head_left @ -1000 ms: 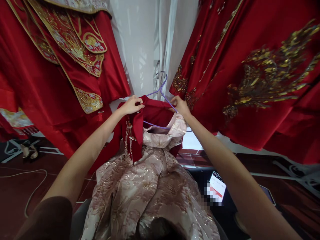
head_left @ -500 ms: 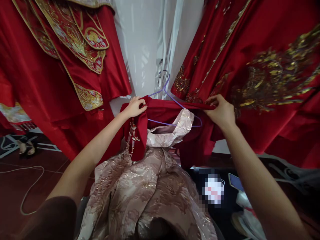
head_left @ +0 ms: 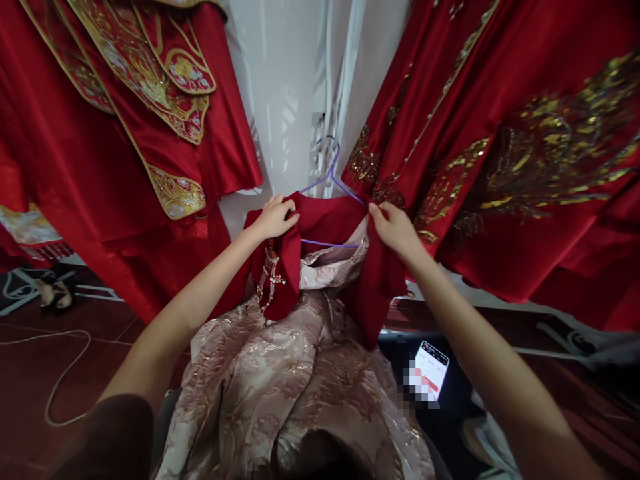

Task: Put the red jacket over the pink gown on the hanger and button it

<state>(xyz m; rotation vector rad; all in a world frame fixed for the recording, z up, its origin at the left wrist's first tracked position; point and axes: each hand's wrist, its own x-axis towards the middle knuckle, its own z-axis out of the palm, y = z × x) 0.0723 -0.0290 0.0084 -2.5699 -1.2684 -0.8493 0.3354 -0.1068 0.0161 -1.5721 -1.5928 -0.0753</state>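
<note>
A dark red jacket lies over a purple wire hanger, which hangs from a white rack. My left hand is closed on the jacket's left shoulder edge, above a beaded tassel ornament. At the opposite shoulder my right hand pinches the jacket's right edge over the hanger's arm. Inside the red jacket is a pale pink brocade dress with gold flowers. Its strap rises beside my right fingers, and its skirt spreads over my lap.
Red embroidered gowns hang on the left and right. A lit phone, partly pixelated, rests on a black surface at lower right. Shoes and a white cable are on the floor at left.
My right hand has moved left and inward, bringing the red jacket's right side over the hanger and the dress strap. My left hand stays nearly in place.
</note>
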